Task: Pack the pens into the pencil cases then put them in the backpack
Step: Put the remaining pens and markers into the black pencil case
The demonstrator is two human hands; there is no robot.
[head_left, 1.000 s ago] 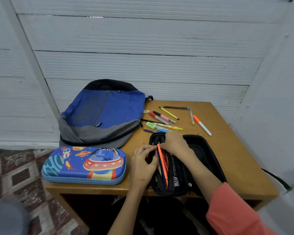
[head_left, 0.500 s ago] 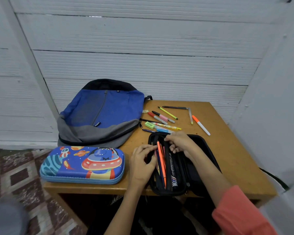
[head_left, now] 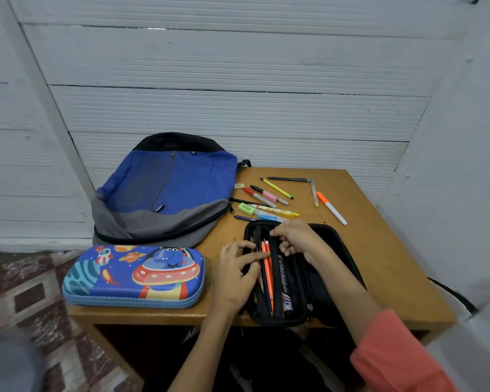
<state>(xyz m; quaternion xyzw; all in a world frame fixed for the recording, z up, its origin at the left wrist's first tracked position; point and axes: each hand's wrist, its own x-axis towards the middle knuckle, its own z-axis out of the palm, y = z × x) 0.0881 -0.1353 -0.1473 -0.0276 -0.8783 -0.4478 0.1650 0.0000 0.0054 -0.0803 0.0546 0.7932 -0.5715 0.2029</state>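
An open black pencil case lies at the table's front edge. Orange and blue pens are tucked in its left half beside a black mesh divider. My left hand grips the case's left rim, its fingertips resting on the pens. My right hand reaches over the case's far end, fingers curled on the divider's top. Several loose pens and markers lie behind the case, and an orange-and-white marker lies to their right. The blue and grey backpack lies flat at the back left, its zip shut.
A closed blue space-print pencil case sits at the front left, overhanging the wooden table. A green eraser and a pink eraser lie among the loose pens. White walls close in behind and on the right.
My right hand has shifted slightly along the far end of the case, and my left fingers have slid onto the pens. The pens in the case sit flatter.
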